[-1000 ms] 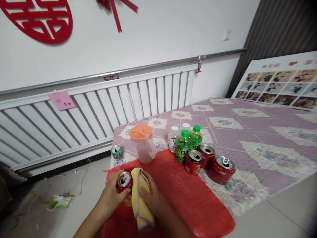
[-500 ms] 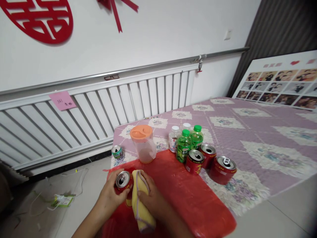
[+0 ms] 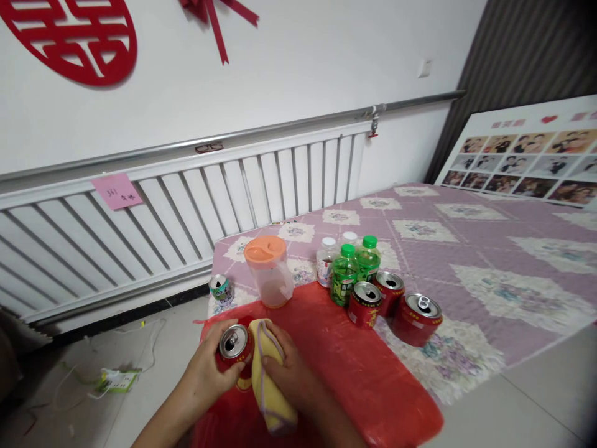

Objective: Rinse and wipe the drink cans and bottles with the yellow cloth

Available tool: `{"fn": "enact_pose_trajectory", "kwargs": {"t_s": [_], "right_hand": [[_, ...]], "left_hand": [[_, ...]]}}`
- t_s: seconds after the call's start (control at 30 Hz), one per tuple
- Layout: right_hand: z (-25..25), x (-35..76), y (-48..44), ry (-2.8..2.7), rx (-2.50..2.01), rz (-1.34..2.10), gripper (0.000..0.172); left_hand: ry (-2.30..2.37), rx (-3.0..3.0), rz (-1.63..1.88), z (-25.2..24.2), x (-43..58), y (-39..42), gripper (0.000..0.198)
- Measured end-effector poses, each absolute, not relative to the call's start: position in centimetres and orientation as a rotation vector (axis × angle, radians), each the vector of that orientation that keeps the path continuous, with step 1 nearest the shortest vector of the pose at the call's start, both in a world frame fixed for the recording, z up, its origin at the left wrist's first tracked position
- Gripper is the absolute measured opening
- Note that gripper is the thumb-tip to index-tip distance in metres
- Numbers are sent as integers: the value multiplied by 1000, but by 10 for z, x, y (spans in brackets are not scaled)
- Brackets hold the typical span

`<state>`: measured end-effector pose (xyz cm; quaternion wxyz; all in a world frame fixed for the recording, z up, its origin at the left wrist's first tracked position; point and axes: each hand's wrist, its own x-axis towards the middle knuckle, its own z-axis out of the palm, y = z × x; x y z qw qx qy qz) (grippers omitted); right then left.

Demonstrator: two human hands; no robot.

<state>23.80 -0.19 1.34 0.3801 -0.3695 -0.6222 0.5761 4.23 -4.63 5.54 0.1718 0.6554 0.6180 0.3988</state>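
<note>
My left hand (image 3: pixel 214 361) is wrapped round a red drink can (image 3: pixel 236 346) with an opened silver top, above the red plastic sheet (image 3: pixel 321 361). In my right hand (image 3: pixel 286 367) is a folded yellow cloth (image 3: pixel 268 379) with a pale purple edge, gripped from its right side. The cloth lies right beside the can, against or very close to its right side; the can's lower part is partly covered by my fingers. Just beyond my hands stands a clear pitcher (image 3: pixel 273 283) with an orange lid.
A small teal can (image 3: pixel 221 289) stands at the table's left edge. Right of the pitcher are white-capped bottles (image 3: pixel 326 261), green-capped bottles (image 3: pixel 345 280) and red cans (image 3: pixel 416 320) on the patterned tablecloth (image 3: pixel 420 249). Behind is a white radiator (image 3: pixel 261 180); a photo board (image 3: pixel 527 155) leans at the right.
The can in my left hand is tilted slightly differently, and the cloth's lower end has shifted a little to the right. Both hands keep their hold. The view has moved slightly.
</note>
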Motion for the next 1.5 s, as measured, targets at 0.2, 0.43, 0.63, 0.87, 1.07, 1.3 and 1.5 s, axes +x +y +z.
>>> {"fn": "enact_pose_trajectory", "kwargs": {"t_s": [0.2,0.43,0.63,0.87,1.07,1.3,1.5], "right_hand": [[19,239,-3,-1652,-918,1408,68],[28,245,-7,-1638,-782,1444,68],[28,244,-7,-1788,-984,1467,71],[28,243,-9,-1843,-991,1487,74],[25,241,-6,-1796,-1017,1448,70],[19,239,-6,-1745,-887,1378,68],[19,238,-7,-1851,-973,1368,68]], "left_hand": [[1737,1933,1071,69,39,-46,61],[1709,1909,1023,55,38,-47,63],[1672,1817,873,51,27,-52,69],[1611,1818,791,56,20,-53,69],[1811,1880,953,43,26,-49,74],[1956,1848,991,43,34,-47,46],[1780,1835,968,55,33,-49,53]]}}
